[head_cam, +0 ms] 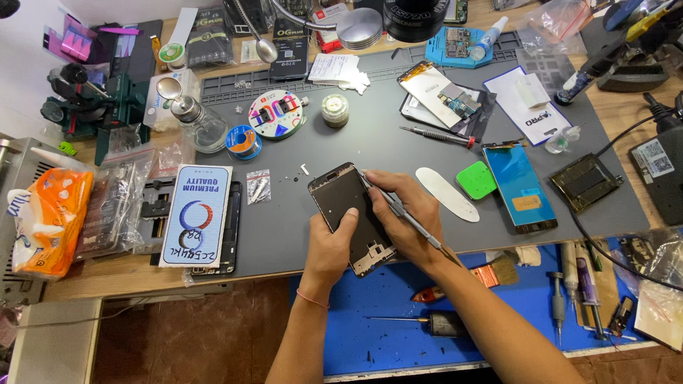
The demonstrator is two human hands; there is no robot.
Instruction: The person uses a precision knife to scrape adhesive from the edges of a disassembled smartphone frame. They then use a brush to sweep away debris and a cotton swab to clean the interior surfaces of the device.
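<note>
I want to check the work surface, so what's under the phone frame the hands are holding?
The phone frame lies on the grey mat. Left hand and right hand cover its lower part; nothing beneath shows.

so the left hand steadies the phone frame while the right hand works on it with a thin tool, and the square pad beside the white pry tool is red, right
Not quite: the head view shows the square pad beside the white pry tool is green. The rest holds: the left hand steadies the phone frame while the right hand works with a thin tool.

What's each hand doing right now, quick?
Left hand: closed on the lower edge of the phone frame, thumb on top.
Right hand: closed around a thin metal tool, tip at the frame's top edge.
</note>
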